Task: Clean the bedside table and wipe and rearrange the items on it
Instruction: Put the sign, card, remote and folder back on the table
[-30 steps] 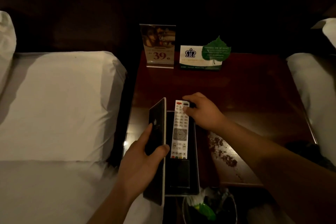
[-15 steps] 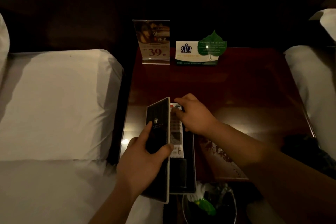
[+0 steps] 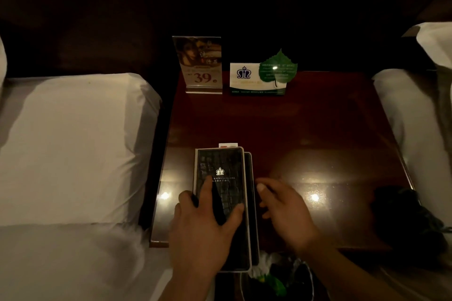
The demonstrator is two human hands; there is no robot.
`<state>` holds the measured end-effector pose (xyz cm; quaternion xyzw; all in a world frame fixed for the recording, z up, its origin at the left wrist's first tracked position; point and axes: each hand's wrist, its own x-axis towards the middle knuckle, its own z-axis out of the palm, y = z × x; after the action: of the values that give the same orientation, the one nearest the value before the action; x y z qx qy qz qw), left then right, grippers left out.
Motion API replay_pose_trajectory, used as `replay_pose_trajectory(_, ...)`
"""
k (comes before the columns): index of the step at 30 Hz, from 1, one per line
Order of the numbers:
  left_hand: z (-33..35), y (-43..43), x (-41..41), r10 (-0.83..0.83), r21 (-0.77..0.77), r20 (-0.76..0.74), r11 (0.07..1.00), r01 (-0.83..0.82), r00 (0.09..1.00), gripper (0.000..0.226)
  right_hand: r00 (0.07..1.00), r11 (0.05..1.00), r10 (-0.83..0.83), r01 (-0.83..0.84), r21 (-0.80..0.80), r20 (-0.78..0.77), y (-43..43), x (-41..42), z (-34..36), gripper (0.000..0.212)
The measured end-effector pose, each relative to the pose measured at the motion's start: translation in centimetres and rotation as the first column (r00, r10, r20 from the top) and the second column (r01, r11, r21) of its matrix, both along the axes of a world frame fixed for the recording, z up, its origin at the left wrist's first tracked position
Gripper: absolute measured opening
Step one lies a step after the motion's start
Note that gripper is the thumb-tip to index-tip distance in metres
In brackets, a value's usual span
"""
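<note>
A black hotel case with a crown logo lies flat at the front left of the dark red bedside table, its lid down. Only the top end of the white remote sticks out past its far edge. My left hand rests on the lid, fingers and thumb spread over the cover and holding it down. My right hand hovers just right of the case with fingers apart, holding nothing.
A clear price stand and a hotel card with a green leaf stand at the table's back edge. A dark cloth lies at the right front. A waste bin sits below the front edge. White beds flank the table.
The raised lid has come down flat over the remote under my left hand. My right hand left the remote and moved back to the right of the case.
</note>
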<state>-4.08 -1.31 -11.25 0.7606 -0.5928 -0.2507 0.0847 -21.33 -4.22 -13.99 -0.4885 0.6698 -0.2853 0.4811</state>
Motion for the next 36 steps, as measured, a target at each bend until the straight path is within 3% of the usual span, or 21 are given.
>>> replay_pose_trajectory(4,-1.4,0.7,1.6,0.175,0.016,-0.239,0.984,-0.176,0.955,0.088,0.997,0.998,-0.066,0.065,0.025,0.043,1.5,1.1,-0.2,0.03)
replay_pose_trajectory(8,-1.4,-0.1,1.7,0.235,0.093,-0.345,0.972,-0.216,0.909,0.045,0.989,0.999,-0.018,0.023,0.034,-0.15,1.9,2.8,-0.1,0.041)
replay_pose_trajectory(10,-1.0,0.0,1.0,0.23,0.095,-0.329,0.973,-0.21,0.916,0.05,0.973,0.998,-0.005,0.018,0.055,-0.232,1.7,4.1,0.1,0.044)
replay_pose_trajectory(13,-0.9,0.4,0.3,0.193,0.08,-0.25,0.981,-0.178,0.949,0.078,0.949,0.997,0.066,-0.056,0.044,-0.307,1.9,5.6,0.4,0.049)
replay_pose_trajectory(16,-0.7,0.1,0.9,0.172,0.08,-0.278,0.985,-0.155,0.945,0.082,0.942,0.995,0.101,-0.102,0.013,-0.321,1.9,5.4,0.6,0.043)
replay_pose_trajectory(18,-0.2,-0.1,1.4,0.244,0.118,-0.417,0.97,-0.214,0.876,0.064,0.955,0.998,0.068,-0.068,0.012,-0.289,1.8,4.9,0.7,0.038)
replay_pose_trajectory(20,0.3,-0.6,1.9,0.354,0.177,-0.564,0.934,-0.309,0.746,0.04,0.963,0.999,0.032,-0.03,0.014,-0.267,2.1,4.7,0.7,0.038)
replay_pose_trajectory(22,0.5,-1.1,2.2,0.398,0.24,-0.636,0.916,-0.32,0.661,0.032,0.958,0.999,0.038,-0.037,0.009,-0.285,2.6,5.1,0.6,0.04)
replay_pose_trajectory(26,0.7,-1.7,1.9,0.418,0.283,-0.646,0.908,-0.308,0.638,0.044,0.949,0.998,0.032,-0.014,0.059,-0.315,2.6,6.4,0.7,0.042)
replay_pose_trajectory(29,0.5,-1.8,2.1,0.454,0.291,-0.658,0.889,-0.352,0.601,0.053,0.98,0.991,-0.035,0.059,0.12,-0.194,1.6,7.0,0.8,0.039)
replay_pose_trajectory(31,0.4,-2.0,2.3,0.44,0.272,-0.644,0.896,-0.351,0.625,0.058,0.989,0.991,-0.044,0.061,0.118,-0.141,1.0,7.4,0.8,0.036)
replay_pose_trajectory(36,0.7,-3.3,2.7,0.403,0.216,-0.62,0.913,-0.347,0.673,0.052,0.984,1.0,0.005,-0.002,0.018,-0.176,-0.4,7.5,0.8,0.03)
